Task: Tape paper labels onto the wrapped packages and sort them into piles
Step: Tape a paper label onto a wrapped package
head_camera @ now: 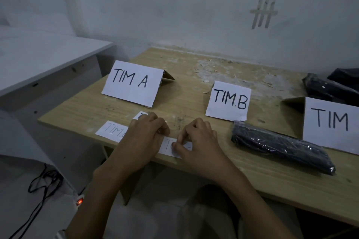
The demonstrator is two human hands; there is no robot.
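A small white paper label (168,146) lies at the near edge of the wooden table (194,95). My left hand (144,137) has its curled fingers on the label's left end. My right hand (198,141) pinches the label's right part with fingertips and thumb; its writing is mostly covered. Two more labels lie to the left: one reading "TIM" (111,129), another (140,115) partly under my left hand. A dark package in clear plastic wrap (281,146) lies to the right of my hands. More dark packages (328,85) sit at the far right.
Three folded paper signs stand on the table: "TIM A" (134,83), "TIM.B" (229,101) and a cut-off "TIM" (332,124). Paper scraps litter the back of the table. A grey desk (48,60) stands to the left. Black cables and a lit power strip (78,201) are on the floor.
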